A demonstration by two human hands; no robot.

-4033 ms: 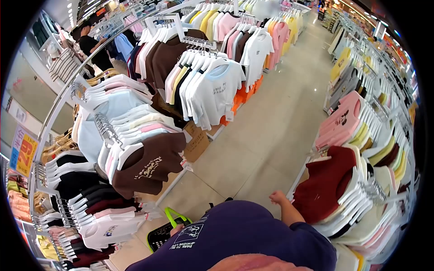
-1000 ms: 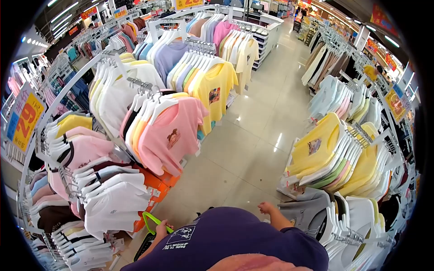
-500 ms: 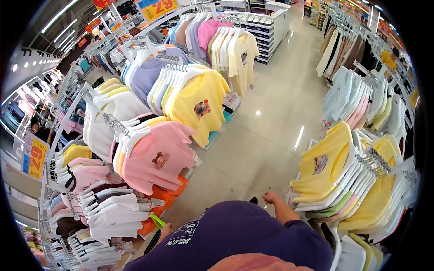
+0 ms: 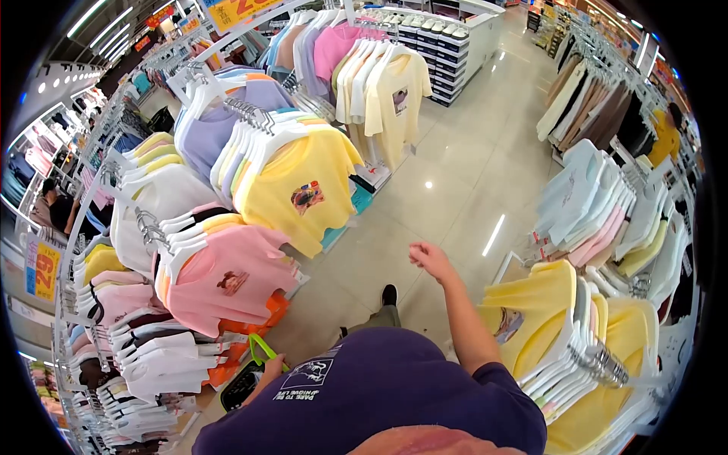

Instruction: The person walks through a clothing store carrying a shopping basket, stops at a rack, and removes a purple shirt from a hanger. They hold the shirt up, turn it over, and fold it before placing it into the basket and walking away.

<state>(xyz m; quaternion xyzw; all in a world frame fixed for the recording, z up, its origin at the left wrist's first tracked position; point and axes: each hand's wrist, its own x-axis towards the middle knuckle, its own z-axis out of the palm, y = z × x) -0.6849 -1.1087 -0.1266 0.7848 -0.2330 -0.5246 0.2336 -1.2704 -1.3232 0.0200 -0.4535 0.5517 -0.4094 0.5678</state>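
Low at my left side, my left hand (image 4: 273, 367) is closed round a bright green handle (image 4: 262, 348). Just below it, partly covered by my sleeve, shows a black object with openwork sides (image 4: 240, 385). My right hand (image 4: 431, 259) is held out in front of me over the floor, its fingers curled in and nothing seen in them. Left of it hang a yellow T-shirt (image 4: 307, 178) and a pink T-shirt (image 4: 227, 277), apart from the hand. A yellow top (image 4: 531, 299) hangs beside my right forearm.
Clothes racks line both sides of a shiny tiled aisle (image 4: 447, 182). Stacked shoe boxes (image 4: 450, 72) stand by a white counter ahead. A price sign (image 4: 42, 269) hangs at the left. A person in yellow (image 4: 665, 138) is at the far right.
I have moved forward along the aisle, and the racks have shifted in view. My right hand has swung forward and up from beside the right rack; my left still grips the green handle.
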